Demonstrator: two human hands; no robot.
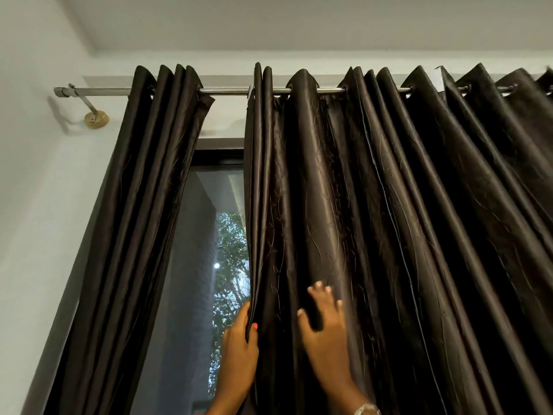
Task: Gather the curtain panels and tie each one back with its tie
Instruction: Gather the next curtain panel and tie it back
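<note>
**Hands at the leading edge of the wide curtain panel**

Curtain fabric fills most of the view. A wide, glossy dark-brown eyelet panel (pixel 389 205) hangs from a silver metal rod (pixel 227 91), its long folds running top to bottom and spreading off to the right edge. A small white tag (pixel 438 78) sits at the top of one fold; its writing is too small to read. A second, narrower dark-brown panel (pixel 143 205) hangs bunched at the rod's left end, near the brass wall bracket (pixel 96 118). Between the two panels an open gap shows bare rod and the dark-framed window (pixel 191 265), with foliage beyond.

The left hand (pixel 239 339) grips the wide panel's left vertical edge, thumb in front and fingers behind. The right hand (pixel 323 330) lies just beside it on the fabric, with a pleat between thumb and raised fingers; blur hides whether it pinches. At the far left is a plain white wall (pixel 36 175).
</note>
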